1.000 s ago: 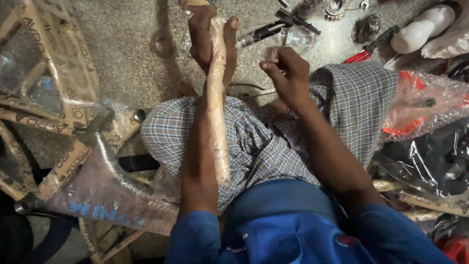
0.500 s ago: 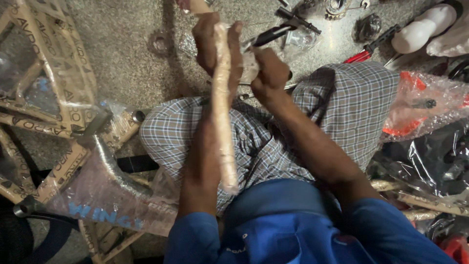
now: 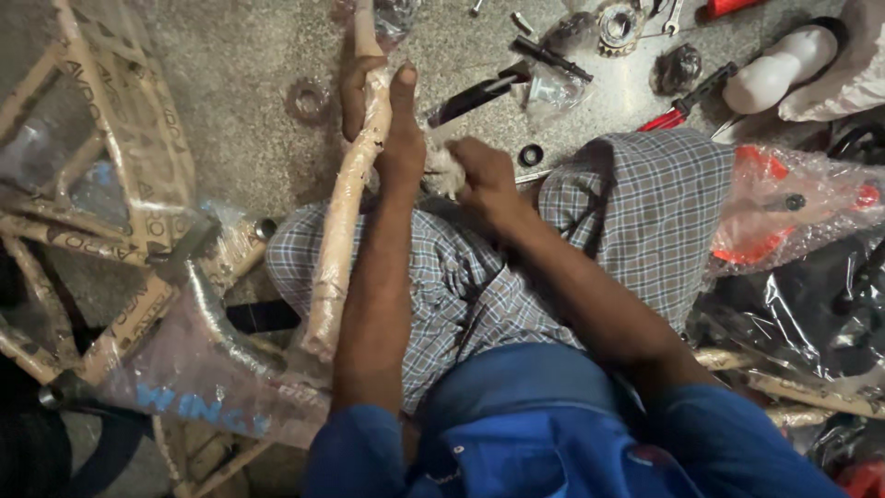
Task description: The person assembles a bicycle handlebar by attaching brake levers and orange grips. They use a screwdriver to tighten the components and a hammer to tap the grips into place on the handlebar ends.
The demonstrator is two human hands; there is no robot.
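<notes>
Grey concrete floor (image 3: pixel 230 83) lies strewn with tools and small parts at the far side, with a paper-wrapped frame (image 3: pixel 101 231) at the left. Left hand (image 3: pixel 383 120) is closed around a wrapped tube (image 3: pixel 346 212), which runs from the lap out past the fingers. Right hand (image 3: pixel 484 175) pinches a pale wad (image 3: pixel 442 171) just right of the tube, touching the left wrist. Keeping the tube firmly braced against the knee would likely steady the pull on the wrapping.

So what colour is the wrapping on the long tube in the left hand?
Tan paper wrapping, gripped by the left hand, in the head view.
</notes>
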